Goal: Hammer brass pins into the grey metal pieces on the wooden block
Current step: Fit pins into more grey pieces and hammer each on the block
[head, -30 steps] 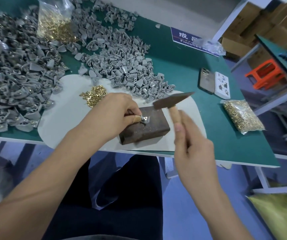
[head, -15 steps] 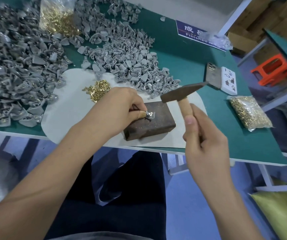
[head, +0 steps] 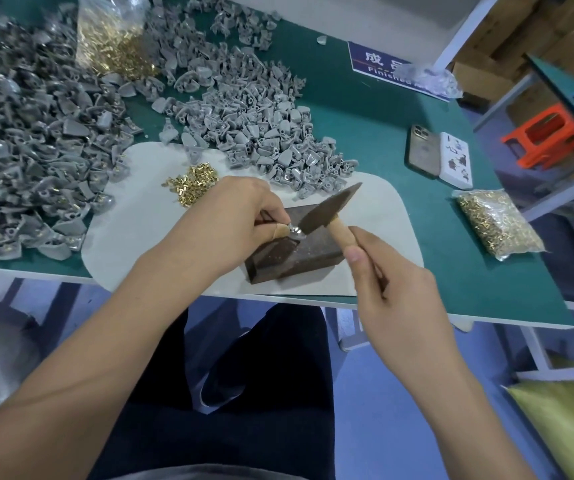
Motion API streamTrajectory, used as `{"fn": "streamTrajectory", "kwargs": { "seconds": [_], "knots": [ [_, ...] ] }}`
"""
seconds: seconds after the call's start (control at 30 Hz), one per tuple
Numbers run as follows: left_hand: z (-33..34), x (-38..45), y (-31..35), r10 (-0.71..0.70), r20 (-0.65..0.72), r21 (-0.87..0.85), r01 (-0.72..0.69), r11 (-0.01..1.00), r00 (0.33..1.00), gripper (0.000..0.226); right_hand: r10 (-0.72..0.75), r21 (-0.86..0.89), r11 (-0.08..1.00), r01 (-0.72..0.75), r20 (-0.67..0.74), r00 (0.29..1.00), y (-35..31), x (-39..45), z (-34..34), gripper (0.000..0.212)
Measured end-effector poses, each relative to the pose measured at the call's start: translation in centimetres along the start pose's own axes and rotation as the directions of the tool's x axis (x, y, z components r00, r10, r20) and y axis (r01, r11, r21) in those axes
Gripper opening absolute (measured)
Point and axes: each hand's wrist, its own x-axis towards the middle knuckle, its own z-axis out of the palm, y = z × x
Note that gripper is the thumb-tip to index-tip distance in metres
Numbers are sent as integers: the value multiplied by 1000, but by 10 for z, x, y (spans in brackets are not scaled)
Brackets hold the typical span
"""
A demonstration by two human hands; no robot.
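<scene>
Green table point(head: 365, 140) carries everything within arm's reach; big heaps of grey metal pieces point(head: 250, 112) spread across the back and left, likely stock to feed from. Pale mat point(head: 147, 216) lies at the near edge, probably to cushion blows. Wooden block point(head: 299, 252) sits on the mat as an anvil. Bag of brass pins point(head: 498, 221) lies well right, a loose pile of brass pins point(head: 192, 185) sits on the mat just left of the block for quick picking. Right hand point(head: 393, 282) is curled round the handle of the hammer point(head: 330, 209), head down at the part. Left hand point(head: 240, 216) pinches one grey piece point(head: 295, 232) on the block top, steadying it; pin itself too small to tell
</scene>
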Motion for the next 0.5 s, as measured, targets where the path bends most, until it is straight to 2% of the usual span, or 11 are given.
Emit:
{"fn": "streamTrajectory", "kwargs": {
  "seconds": [0.1, 0.13, 0.27, 0.5],
  "knots": [
    [0, -1, -1, -1, -2, -7, 1, 1000, 1000, 7, -19, 145, 988, 46, -181, 983, -6, -1, -4, 30],
    [0, -1, -1, 0, -6, -8, 0, 1000, 1000, 7, -15, 169, 985, 48, -191, 981, -7, -2, -1, 30],
    [0, 0, 0, 7, -1, 1, -7, 1000, 1000, 8, 57, 61, 996, -59, 39, 998, 0, -3, 10, 37],
    [1, 0, -1, 5, 0, 2, -5, 1000, 1000, 7, 56, 33, 998, -58, 53, 997, 1, -5, 9, 38]
  ]
}}
